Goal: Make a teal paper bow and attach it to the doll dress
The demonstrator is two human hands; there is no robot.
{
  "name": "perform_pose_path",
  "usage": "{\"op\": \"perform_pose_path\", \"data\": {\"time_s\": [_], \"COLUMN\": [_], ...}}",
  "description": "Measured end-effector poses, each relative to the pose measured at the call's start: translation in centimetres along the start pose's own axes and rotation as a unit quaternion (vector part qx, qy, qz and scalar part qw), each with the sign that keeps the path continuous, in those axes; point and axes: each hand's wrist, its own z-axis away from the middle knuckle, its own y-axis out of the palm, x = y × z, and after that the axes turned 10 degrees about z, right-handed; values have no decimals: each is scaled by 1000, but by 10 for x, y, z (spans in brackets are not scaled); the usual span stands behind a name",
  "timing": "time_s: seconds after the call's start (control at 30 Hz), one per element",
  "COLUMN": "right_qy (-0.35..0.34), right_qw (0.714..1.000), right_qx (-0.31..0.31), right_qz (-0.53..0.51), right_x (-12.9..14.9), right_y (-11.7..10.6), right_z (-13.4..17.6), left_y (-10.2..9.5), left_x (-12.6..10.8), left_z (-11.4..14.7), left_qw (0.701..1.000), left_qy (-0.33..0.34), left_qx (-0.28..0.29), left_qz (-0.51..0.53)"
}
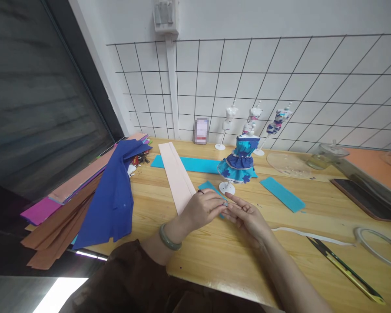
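Observation:
My left hand [204,208], with a bracelet at the wrist, and my right hand [247,216] meet over the front middle of the table. Thumb and fingers of each are pinched together at one spot. A speck of blue shows between the fingertips, too small to name. Partly covered by my left hand, a blue paper strip [209,186] lies on the table. Just beyond the hands a small dress form [246,150] stands upright on a white round base, wearing a blue paper dress with a ruffled, flower-dotted skirt.
Left are a pink strip [176,174], dark blue sheets [109,200] and brown strips [61,226]. Blue strips [282,194] flank the dress form. Right lie a yellow-black cutter [348,271], a tape roll [379,248] and a phone [366,200]. Several dress forms [230,119] stand behind.

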Motion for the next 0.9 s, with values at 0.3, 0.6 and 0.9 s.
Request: {"op": "perform_pose_path", "data": {"time_s": [0.3, 0.6, 0.9], "right_qy": [-109, -107, -21], "right_qw": [984, 987, 998], "right_qx": [-3, -30, -53], "right_qz": [141, 120, 25], "right_x": [-1, -12, -6], "right_y": [7, 7, 8], "right_z": [1, -5, -3], "left_y": [11, 13, -1], "left_x": [13, 7, 3], "left_z": [4, 3, 1], "left_qw": [910, 890, 997], "left_qy": [-260, -300, -72], "left_qx": [-58, -39, 32], "left_qz": [318, 340, -15]}}
